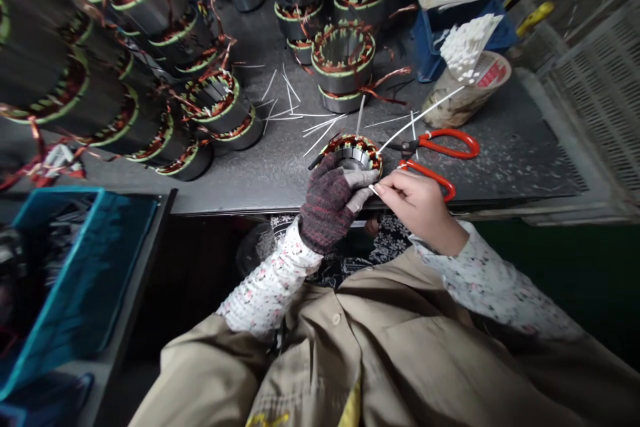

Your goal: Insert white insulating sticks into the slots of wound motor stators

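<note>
At the bench's front edge lies a motor stator (350, 150), a metal ring with copper windings and pale green insulation. My left hand (330, 203), in a dark knitted glove with pale wrapped fingertips, grips its near side. My bare right hand (415, 200) pinches the end of a thin white cord close to the left fingertips. A white cord (425, 110) rises from the stator's right side towards the upper right; whether it is the same piece is hidden. Red-handled scissors (450, 140) lie just right of the stator, partly behind my right hand.
Several stacked stators (345, 53) stand at the back and left. Loose white cord pieces (290, 113) are scattered on the bench. A tub (455, 100) holding a bundle of white strips (467, 47) stands right, near a blue bin (427, 47). A teal crate (100, 247) sits lower left.
</note>
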`<action>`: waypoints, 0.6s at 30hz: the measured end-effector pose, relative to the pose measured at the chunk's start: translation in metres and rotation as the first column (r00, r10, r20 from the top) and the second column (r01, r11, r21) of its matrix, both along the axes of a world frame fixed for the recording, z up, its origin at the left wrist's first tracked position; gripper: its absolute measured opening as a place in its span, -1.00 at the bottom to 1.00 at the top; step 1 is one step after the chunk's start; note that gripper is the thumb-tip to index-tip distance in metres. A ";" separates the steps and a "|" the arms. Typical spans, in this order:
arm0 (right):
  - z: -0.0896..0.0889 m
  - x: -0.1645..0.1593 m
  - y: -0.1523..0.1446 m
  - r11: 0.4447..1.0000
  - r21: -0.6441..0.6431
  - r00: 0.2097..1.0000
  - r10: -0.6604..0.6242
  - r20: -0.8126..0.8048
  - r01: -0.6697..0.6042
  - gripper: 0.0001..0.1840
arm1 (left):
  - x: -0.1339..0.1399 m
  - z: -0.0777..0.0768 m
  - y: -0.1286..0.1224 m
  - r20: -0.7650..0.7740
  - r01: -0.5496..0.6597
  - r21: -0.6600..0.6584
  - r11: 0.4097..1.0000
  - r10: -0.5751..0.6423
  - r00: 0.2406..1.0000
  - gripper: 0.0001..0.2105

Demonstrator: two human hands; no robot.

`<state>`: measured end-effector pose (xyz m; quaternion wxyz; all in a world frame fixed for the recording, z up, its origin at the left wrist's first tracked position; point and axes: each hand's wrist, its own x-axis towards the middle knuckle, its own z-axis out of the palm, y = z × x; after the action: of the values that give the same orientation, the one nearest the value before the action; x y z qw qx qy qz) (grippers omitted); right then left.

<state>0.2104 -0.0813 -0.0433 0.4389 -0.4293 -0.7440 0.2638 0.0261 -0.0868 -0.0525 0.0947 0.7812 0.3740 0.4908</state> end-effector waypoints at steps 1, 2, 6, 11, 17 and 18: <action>-0.002 -0.001 0.003 1.000 -0.013 1.000 -0.013 0.015 0.013 -0.74 | 0.000 0.000 0.000 -0.021 0.002 -0.005 1.000 -0.002 1.000 -0.87; -0.004 -0.002 0.005 0.999 -0.033 1.000 -0.021 0.016 0.022 -0.74 | -0.001 0.000 0.001 -0.039 0.000 -0.010 1.000 0.000 0.999 -0.87; -0.005 0.003 0.002 0.995 -0.102 0.995 -0.023 -0.095 0.013 -0.76 | 0.000 -0.003 0.002 -0.014 -0.020 0.010 1.000 0.020 1.000 -0.86; -0.001 0.013 -0.009 0.995 -0.069 0.967 0.052 -0.250 -0.072 -0.77 | 0.001 -0.005 0.000 -0.008 -0.029 0.013 1.000 0.029 1.000 -0.85; -0.004 0.009 -0.004 0.998 -0.035 0.988 0.039 -0.149 -0.045 -0.77 | -0.001 -0.004 -0.001 -0.076 -0.049 -0.010 0.999 0.048 0.996 -0.85; -0.004 0.007 -0.002 0.999 -0.047 0.994 0.014 -0.112 -0.020 -0.76 | -0.001 -0.004 -0.001 -0.092 -0.049 -0.015 0.999 0.048 0.995 -0.85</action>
<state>0.2169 -0.0831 -0.0474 0.4670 -0.4181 -0.7152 0.3090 0.0248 -0.0875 -0.0565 0.0724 0.7927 0.4012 0.4533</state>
